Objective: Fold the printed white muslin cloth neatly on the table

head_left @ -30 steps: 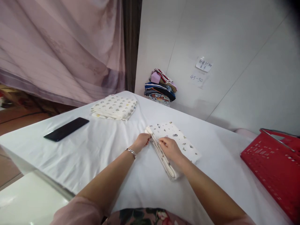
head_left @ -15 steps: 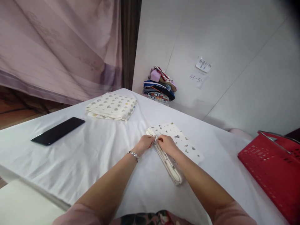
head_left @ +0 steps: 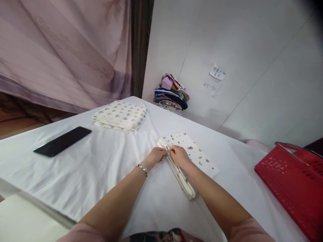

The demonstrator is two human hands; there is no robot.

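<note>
A white cloth with small printed figures [head_left: 202, 157] lies on the white-covered table [head_left: 121, 174], its near left part folded into a narrow, many-layered strip. My left hand [head_left: 157, 155], with a silver bracelet at the wrist, pinches the strip's left edge near its far end. Right beside it, my right hand [head_left: 178, 156] grips the same strip from the other side, fingers curled in. The two hands almost touch. My right forearm covers part of the cloth.
A second folded cloth with grey prints [head_left: 121, 116] lies at the far left. Nearer is a black phone-like slab [head_left: 63, 141]. A red plastic basket [head_left: 290, 185] stands at the right. Stacked folded fabrics [head_left: 171, 94] rise behind the table's far edge, by a wall with paper notes [head_left: 217, 72].
My hands have come together on the strip, the right one sliding toward the left. The view has shifted slightly. During the last half second the hands have barely moved.
</note>
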